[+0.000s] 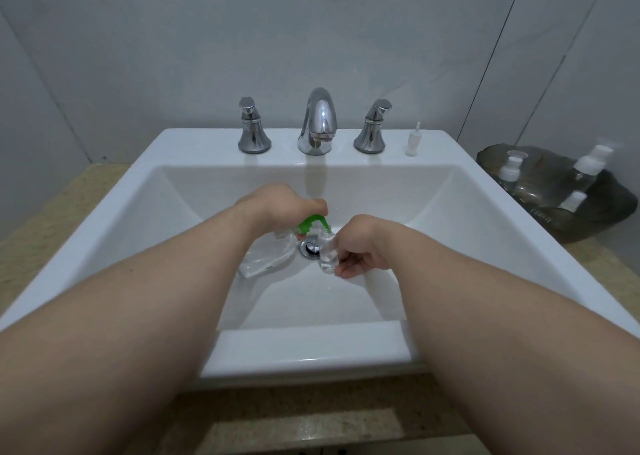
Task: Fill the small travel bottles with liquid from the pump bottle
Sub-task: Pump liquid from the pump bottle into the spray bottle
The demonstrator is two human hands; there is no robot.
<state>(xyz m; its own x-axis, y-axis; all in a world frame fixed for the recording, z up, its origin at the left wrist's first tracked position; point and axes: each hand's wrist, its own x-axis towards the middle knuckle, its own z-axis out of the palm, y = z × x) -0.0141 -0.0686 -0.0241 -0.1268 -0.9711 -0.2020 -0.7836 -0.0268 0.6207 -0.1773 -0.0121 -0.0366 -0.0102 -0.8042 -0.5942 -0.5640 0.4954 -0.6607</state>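
Nearest, speckled surface [301,427] below the front rim of the white sink [311,347]. Over that rim, both bare forearms stretched forward and down into the basin, converging near its middle.

Left hand [277,205] knuckles up, grip curled over the green pump head [311,222] of the clear pump bottle [266,255]. Bottle tilted, base toward the near left.

Right hand [363,243] lower and just beside, grip pinching the small travel bottle [327,252] between thumb and fingertips. Bottle upright and uncapped, mouth right at the pump's nozzle. Cannot tell whether its base touches the basin floor.

Drain [310,246] just left of it, between the two bottles. Open basin floor toward the near side and off to the right; sloped walls well apart from both hands.

Farther back on the rear ledge, chrome faucet [318,122] between two handles [254,127], with a white spray cap [414,139] standing to the right. Far right on the surface, dark tray [595,222] holding three more small bottles [510,170] with white tops.
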